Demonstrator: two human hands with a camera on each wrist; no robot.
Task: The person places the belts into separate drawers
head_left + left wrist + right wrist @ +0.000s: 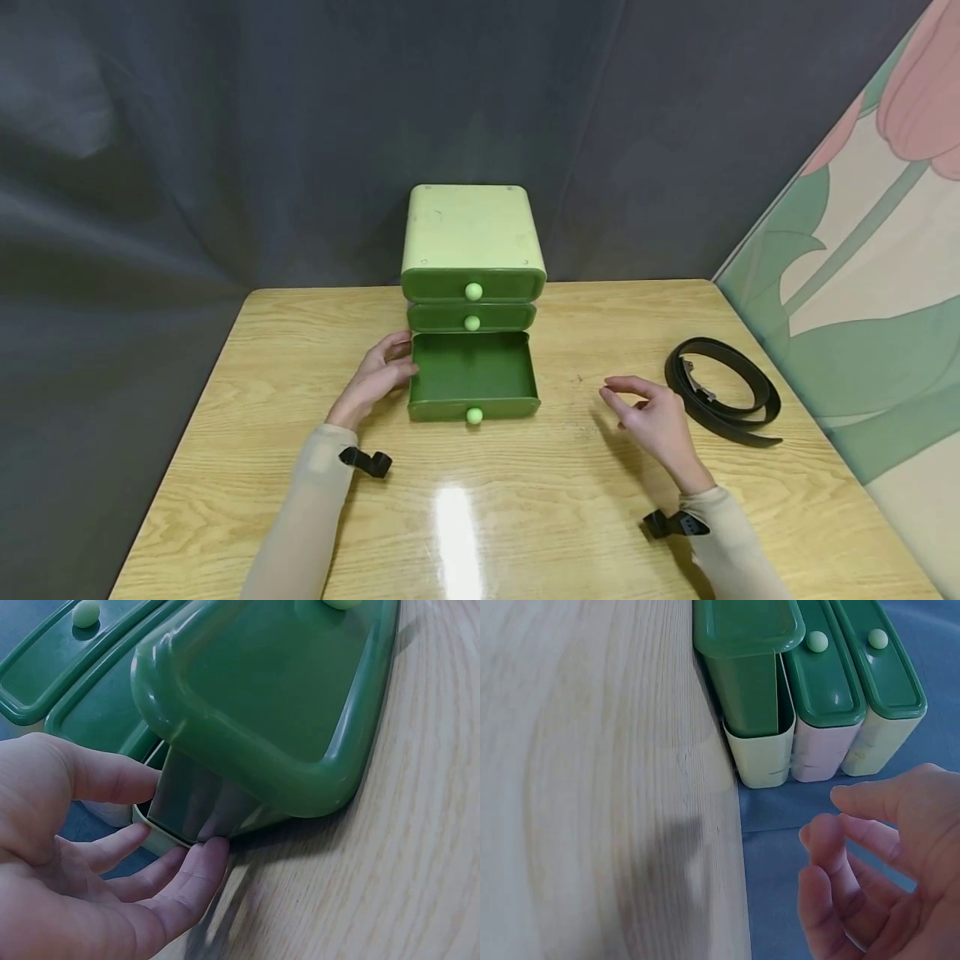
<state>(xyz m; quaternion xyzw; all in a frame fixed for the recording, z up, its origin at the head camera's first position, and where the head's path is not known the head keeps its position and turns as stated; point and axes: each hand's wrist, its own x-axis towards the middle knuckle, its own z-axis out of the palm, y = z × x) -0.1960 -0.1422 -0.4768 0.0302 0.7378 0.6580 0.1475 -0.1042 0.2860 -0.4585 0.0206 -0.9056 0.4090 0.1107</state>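
Observation:
A small chest of three stacked drawers (pixel 474 225) stands at the back middle, with green fronts and pale round knobs. Its bottom drawer (pixel 472 375) is pulled out, and the inside that shows is bare green. My left hand (pixel 378 375) is at the chest's left side. In the left wrist view, that hand's fingertips (pixel 214 851) touch the casing's edge beside the drawer, while the thumb points at the drawer's side wall. To the right, my right hand (pixel 656 421) is held over the table with loosely bent fingers and nothing in them.
A coiled black belt (pixel 761 392) with a metal buckle lies on the wooden table (pixel 315 333), right of my right hand. Dark cloth (pixel 315 150) hangs behind the table, and a flower-patterned cloth (pixel 840 367) borders its right side.

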